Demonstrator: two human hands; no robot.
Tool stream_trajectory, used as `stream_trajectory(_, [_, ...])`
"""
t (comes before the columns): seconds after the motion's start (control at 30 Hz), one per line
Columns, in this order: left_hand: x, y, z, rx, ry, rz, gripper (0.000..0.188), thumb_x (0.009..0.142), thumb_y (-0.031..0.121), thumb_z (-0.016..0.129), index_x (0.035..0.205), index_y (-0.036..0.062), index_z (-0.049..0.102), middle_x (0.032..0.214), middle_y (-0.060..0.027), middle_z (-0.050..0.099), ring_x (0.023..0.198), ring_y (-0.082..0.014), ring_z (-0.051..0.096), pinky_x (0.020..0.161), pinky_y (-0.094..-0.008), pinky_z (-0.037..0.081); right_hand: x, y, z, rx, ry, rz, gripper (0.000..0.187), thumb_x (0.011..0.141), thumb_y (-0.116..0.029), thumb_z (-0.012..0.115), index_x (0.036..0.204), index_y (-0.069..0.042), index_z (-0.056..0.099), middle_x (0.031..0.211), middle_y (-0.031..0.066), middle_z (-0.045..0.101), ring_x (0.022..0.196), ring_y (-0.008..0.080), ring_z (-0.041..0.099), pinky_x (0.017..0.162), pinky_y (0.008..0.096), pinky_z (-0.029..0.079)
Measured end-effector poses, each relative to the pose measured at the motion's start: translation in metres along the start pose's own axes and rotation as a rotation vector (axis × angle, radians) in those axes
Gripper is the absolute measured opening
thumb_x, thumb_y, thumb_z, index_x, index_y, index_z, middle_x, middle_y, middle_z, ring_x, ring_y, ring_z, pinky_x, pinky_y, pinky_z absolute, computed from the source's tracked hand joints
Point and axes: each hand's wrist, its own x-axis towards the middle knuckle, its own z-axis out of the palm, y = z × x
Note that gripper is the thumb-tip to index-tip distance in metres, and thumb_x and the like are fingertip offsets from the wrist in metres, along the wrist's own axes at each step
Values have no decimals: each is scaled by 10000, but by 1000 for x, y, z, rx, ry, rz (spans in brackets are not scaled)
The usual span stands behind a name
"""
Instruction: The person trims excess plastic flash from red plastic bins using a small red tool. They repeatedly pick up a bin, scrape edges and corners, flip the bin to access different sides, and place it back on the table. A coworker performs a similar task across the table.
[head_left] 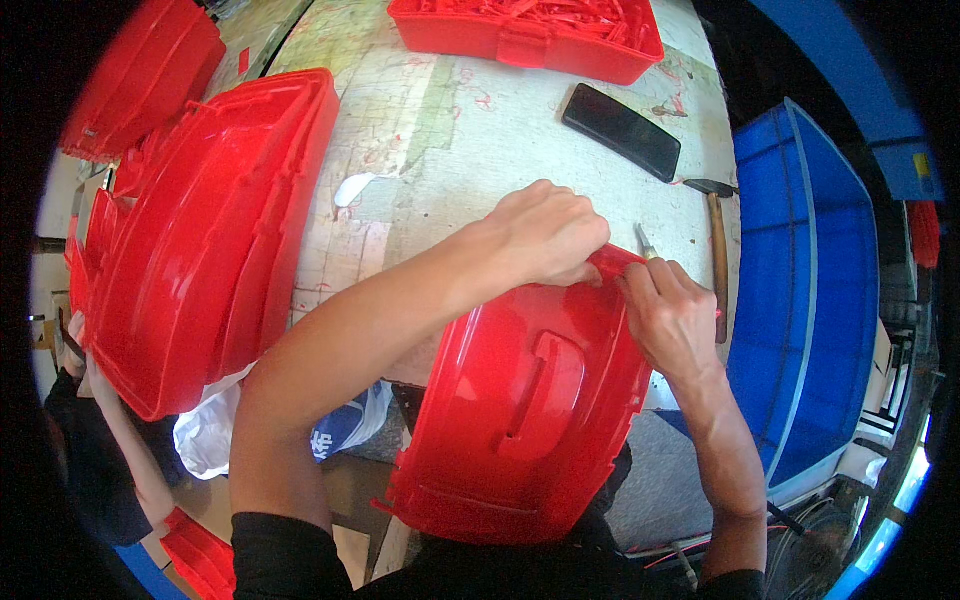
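1. A black phone (622,132) lies on the pale, stained worktable (430,180).
2. The glossy red cover (525,410) is on the person's side of the phone, tilted, its far end by the table edge and its near end against the person's body; a long handle-shaped relief marks its middle.
3. The left hand (550,235), nearer the person than the phone and left of it, is curled tight on the cover's far edge; whatever its fingers hide, I cannot tell.
4. The right hand (675,310), directly on the person's side of the phone, grips the far right corner with bent fingers.
5. A small blade (645,240) shows between phone and right hand, just beside the fingers.
6. A wooden-handled hammer (720,260) lies right of the phone, slightly nearer the person.
7. Farther right of the phone stands a blue crate (800,290).
8. Beyond the phone, leftward, a red box (515,42) holds red scraps.
9. Well left of the phone, large red shells (215,230) sit nested.
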Motion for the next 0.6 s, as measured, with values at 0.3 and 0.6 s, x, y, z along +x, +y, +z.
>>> stream_trajectory(0.3, [1, 4, 8, 11, 52, -29, 284, 806, 327, 717, 839, 46, 740, 805, -207, 704, 861, -392, 698, 785, -484, 537, -2, -11, 8, -96, -33, 147, 171, 854, -143, 645, 759, -86, 514, 710, 61, 524, 646, 206, 634, 501, 320, 530])
stream_trajectory(0.6, [5, 12, 11, 30, 112, -28, 237, 762, 240, 679, 875, 32, 697, 721, -224, 682, 718, -424, 689, 640, -527, 522, 21, 1, -19, 0, -464, 273, 328, 976, -312, 596, 815, -37, 673, 696, 162, 686, 616, 297, 704, 560, 418, 549])
